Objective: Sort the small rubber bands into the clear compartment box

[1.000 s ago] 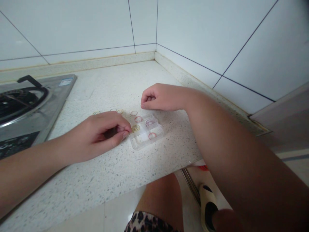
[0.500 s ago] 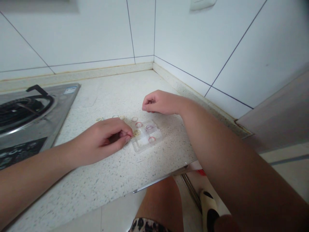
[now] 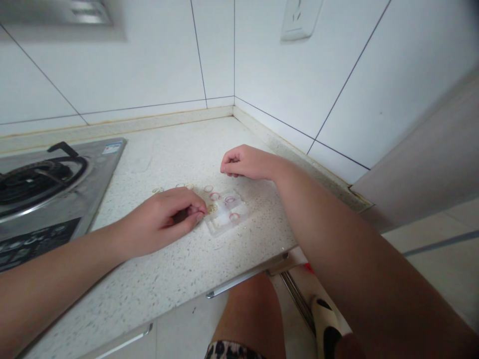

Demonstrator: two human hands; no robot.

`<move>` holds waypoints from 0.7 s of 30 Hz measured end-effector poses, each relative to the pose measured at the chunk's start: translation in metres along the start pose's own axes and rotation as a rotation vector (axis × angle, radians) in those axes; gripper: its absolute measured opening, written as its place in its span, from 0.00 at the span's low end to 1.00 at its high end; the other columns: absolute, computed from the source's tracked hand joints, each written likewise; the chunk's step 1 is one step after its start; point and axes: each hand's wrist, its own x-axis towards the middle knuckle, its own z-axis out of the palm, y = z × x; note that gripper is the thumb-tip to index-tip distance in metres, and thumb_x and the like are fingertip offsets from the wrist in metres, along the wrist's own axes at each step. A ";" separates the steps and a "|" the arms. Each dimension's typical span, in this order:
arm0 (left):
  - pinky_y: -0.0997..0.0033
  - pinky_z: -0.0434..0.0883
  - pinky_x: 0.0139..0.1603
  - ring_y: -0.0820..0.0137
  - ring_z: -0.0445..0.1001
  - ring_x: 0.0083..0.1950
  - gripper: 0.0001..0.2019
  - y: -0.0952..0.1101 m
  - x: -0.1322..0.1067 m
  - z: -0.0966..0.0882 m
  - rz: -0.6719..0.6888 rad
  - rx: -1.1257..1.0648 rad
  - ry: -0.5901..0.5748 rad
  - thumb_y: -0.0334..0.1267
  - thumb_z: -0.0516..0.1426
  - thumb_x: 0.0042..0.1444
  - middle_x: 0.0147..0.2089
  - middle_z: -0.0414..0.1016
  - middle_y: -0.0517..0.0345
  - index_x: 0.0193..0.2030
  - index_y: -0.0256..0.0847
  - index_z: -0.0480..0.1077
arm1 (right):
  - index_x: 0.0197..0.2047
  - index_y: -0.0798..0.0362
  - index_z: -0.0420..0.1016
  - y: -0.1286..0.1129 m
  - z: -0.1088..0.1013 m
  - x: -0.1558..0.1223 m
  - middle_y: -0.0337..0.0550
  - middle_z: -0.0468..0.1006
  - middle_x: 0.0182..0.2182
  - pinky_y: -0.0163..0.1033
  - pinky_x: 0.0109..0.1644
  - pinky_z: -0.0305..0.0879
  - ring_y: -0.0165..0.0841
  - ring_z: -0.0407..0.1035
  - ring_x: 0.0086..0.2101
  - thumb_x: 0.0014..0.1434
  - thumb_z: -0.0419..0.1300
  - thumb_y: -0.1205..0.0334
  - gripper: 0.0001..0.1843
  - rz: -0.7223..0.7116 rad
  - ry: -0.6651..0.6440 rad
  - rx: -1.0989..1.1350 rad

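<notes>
A small clear plastic box [image 3: 220, 229] with compartments lies on the speckled counter. Inside it are thin coloured rings that look like small elastic bands: yellow ones [image 3: 211, 208] at the left, a purple one [image 3: 229, 200] at the back and a red one [image 3: 234, 216] at the right. My left hand [image 3: 175, 214] pinches the box's left edge between thumb and fingers. Behind the box, my right hand [image 3: 243, 162] has its fingers curled together; whatever they hold, if anything, is hidden. More loose rings [image 3: 208, 189] lie on the counter behind my left hand.
A gas stove [image 3: 97, 169] with a black burner sits at the left. Tiled walls [image 3: 157, 60] meet in the corner behind the counter, and a socket [image 3: 301, 20] is on the right wall. Along the counter's front edge runs a metal handle [image 3: 239, 284], above my leg.
The camera view has tilted up a little, so more of the wall and socket shows. Both hands stay in nearly the same places on the counter.
</notes>
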 end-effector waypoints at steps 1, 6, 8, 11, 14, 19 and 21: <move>0.75 0.66 0.38 0.75 0.70 0.37 0.05 0.000 0.000 0.000 -0.004 0.001 -0.003 0.36 0.54 0.64 0.38 0.73 0.58 0.43 0.41 0.71 | 0.40 0.58 0.77 0.000 0.000 0.000 0.44 0.77 0.31 0.32 0.33 0.60 0.24 0.66 0.28 0.59 0.58 0.54 0.15 0.002 0.000 0.006; 0.75 0.67 0.39 0.75 0.70 0.38 0.05 -0.001 0.000 0.001 0.002 0.003 0.003 0.35 0.54 0.64 0.38 0.74 0.58 0.42 0.40 0.71 | 0.39 0.59 0.77 0.000 0.000 -0.001 0.43 0.76 0.30 0.31 0.33 0.60 0.23 0.66 0.28 0.58 0.58 0.55 0.15 -0.001 0.008 0.026; 0.74 0.67 0.38 0.74 0.71 0.38 0.05 -0.002 0.000 0.001 0.014 0.006 0.013 0.36 0.54 0.64 0.38 0.74 0.57 0.43 0.41 0.71 | 0.39 0.59 0.77 -0.001 0.000 -0.001 0.43 0.76 0.31 0.31 0.33 0.59 0.23 0.66 0.28 0.59 0.58 0.55 0.15 0.003 0.003 0.028; 0.75 0.67 0.38 0.74 0.71 0.37 0.06 -0.002 0.000 0.001 0.008 0.019 0.011 0.36 0.54 0.64 0.38 0.74 0.57 0.43 0.40 0.71 | 0.39 0.59 0.77 -0.002 -0.001 -0.002 0.44 0.76 0.31 0.32 0.33 0.59 0.23 0.65 0.28 0.59 0.58 0.55 0.15 0.014 0.000 0.024; 0.76 0.66 0.38 0.75 0.70 0.37 0.05 -0.002 0.000 0.001 0.017 0.022 0.020 0.36 0.54 0.64 0.37 0.74 0.58 0.42 0.40 0.71 | 0.39 0.59 0.77 -0.003 -0.001 -0.002 0.44 0.76 0.31 0.32 0.33 0.59 0.23 0.65 0.28 0.59 0.58 0.55 0.15 0.023 -0.001 0.014; 0.77 0.66 0.38 0.76 0.70 0.36 0.05 -0.004 0.000 0.001 0.023 0.015 0.023 0.36 0.54 0.64 0.37 0.73 0.60 0.42 0.41 0.71 | 0.39 0.59 0.77 -0.003 -0.001 -0.002 0.43 0.76 0.31 0.31 0.33 0.59 0.23 0.65 0.28 0.59 0.58 0.55 0.15 0.025 -0.001 -0.005; 0.77 0.66 0.38 0.76 0.70 0.37 0.05 -0.004 0.000 0.001 0.017 0.010 0.017 0.36 0.54 0.64 0.38 0.73 0.61 0.42 0.42 0.71 | 0.39 0.58 0.77 -0.002 -0.001 -0.001 0.43 0.76 0.30 0.31 0.32 0.58 0.23 0.65 0.28 0.59 0.58 0.54 0.15 0.015 -0.001 -0.022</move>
